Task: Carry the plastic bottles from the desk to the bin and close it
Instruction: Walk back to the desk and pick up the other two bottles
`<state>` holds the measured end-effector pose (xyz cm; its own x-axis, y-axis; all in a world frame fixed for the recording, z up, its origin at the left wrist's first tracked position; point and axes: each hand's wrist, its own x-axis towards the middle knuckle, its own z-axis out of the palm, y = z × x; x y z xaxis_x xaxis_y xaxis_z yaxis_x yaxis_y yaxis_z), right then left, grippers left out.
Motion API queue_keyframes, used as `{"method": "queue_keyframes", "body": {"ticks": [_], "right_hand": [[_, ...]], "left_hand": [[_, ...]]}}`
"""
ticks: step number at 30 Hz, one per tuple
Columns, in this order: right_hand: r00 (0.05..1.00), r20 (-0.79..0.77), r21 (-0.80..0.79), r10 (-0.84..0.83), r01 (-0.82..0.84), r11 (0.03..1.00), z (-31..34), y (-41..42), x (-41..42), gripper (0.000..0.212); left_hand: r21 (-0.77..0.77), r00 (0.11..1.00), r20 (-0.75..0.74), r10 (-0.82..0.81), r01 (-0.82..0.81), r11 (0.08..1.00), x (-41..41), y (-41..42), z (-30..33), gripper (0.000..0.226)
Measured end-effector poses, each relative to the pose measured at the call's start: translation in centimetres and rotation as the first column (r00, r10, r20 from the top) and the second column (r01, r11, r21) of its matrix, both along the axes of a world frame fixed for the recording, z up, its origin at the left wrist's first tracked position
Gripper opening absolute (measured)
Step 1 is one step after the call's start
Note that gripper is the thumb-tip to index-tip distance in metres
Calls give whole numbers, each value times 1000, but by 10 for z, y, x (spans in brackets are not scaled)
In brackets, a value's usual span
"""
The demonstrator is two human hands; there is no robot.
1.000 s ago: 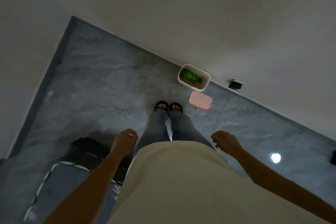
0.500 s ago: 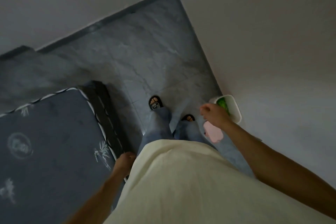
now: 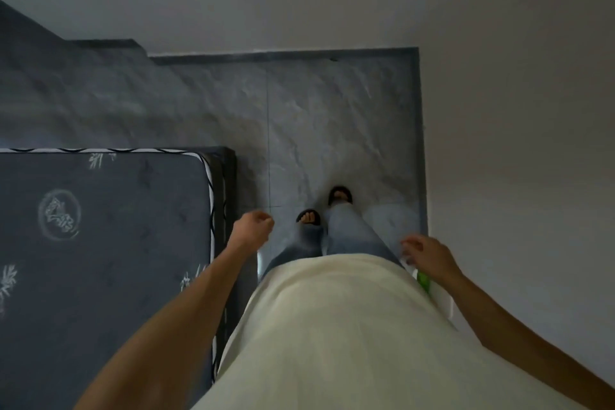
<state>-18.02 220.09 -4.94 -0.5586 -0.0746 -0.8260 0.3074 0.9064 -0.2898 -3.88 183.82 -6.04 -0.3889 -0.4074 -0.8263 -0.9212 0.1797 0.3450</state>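
Head view: hands [image 3: 253,226] [image 3: 429,255] empty — marbled floor [image 3: 299,116], quilted mattress [image 3: 100,243].

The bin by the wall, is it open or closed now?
Open, it seems: green shows inside the white bin under the right hand. The body hides most of it, and no lid is visible.
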Motion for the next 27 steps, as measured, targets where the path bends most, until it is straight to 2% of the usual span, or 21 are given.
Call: {"method": "queue_keyframes", "body": {"ticks": [7, 10, 15, 21, 27], "right_hand": [[990, 90, 140, 108, -120, 983, -3, -27, -85, 17], [983, 121, 154, 139, -157, 975, -9, -62, -145, 14], [922, 84, 63, 379, -384, 921, -17, -167, -237, 20], [744, -25, -62, 668, -668, 741, -14, -339, -302, 26], [579, -65, -176, 812, -808, 562, -13, -497, -308, 22]], "left_hand": [[-29, 996, -90, 25, -28, 999, -86, -51, -8, 24], [-43, 997, -51, 63, -65, 997, -102, -69, -9, 22], [-79, 979, 96, 182, -174, 982, -83, -85, -5, 20], [-29, 905, 237, 354, -358, 933, -41, -72, -6, 22], [6, 746, 282, 603, -630, 777, -35, -88, -5, 17]]}}
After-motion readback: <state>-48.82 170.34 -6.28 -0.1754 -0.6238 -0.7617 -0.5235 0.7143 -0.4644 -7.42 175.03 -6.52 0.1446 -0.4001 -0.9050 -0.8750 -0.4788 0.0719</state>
